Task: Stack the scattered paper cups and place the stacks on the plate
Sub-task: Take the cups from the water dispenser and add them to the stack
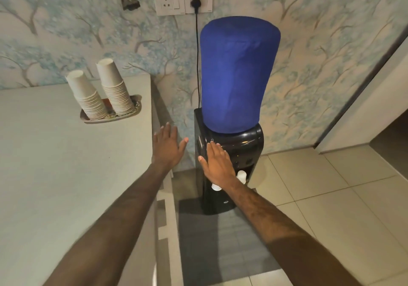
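Observation:
Two stacks of white paper cups stand upside down on an oval plate [132, 113] at the back of the pale counter: a shorter left stack [87, 96] and a taller right stack [114, 87]. My left hand [167, 146] is held flat, palm down, fingers apart, past the counter's right edge, holding nothing. My right hand [217, 162] is also flat and empty, hovering in front of the black water dispenser. Both hands are well to the right of and nearer than the plate.
The pale counter [55, 175] fills the left. A black water dispenser [229, 171] with a blue-covered bottle [238, 74] stands on the tiled floor to the right. Its black cord [197, 54] runs up to a wall socket. A door frame lies at far right.

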A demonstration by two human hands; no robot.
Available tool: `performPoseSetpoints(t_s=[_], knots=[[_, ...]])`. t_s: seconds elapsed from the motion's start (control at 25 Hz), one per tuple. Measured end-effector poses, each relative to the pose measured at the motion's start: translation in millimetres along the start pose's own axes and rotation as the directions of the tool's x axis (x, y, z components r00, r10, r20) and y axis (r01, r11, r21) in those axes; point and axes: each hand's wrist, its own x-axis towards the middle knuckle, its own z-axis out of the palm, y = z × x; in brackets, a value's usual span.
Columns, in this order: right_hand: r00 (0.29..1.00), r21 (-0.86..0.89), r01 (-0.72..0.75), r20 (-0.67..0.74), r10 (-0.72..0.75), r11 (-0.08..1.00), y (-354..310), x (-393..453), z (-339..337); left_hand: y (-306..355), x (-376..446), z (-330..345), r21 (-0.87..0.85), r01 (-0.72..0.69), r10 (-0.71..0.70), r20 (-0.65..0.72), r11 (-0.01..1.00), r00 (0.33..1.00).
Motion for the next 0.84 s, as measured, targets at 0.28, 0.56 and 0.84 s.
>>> performPoseSetpoints(t_s=[0.28, 0.56, 0.84], knots=[[0.99, -0.021, 0.037, 0.136, -0.034, 0.999, 101.6, -10.8, 20.1, 58.7, -6.5, 95.9, 0.03, 0.174, -0.176, 0.142, 0.984, 0.974], [0.955, 0.06, -0.102, 0.286, 0.081, 0.993, 252.3, -2.1, 94.6, 69.3, -43.1, 239.5, -0.021, 0.331, -0.306, 0.331, 0.943, 0.893], [0.914, 0.152, -0.284, 0.342, 0.219, 0.947, 337.9, 47.9, 202.6, 40.4, -59.2, 360.7, -0.035, 0.353, -0.309, 0.408, 0.935, 0.859]])
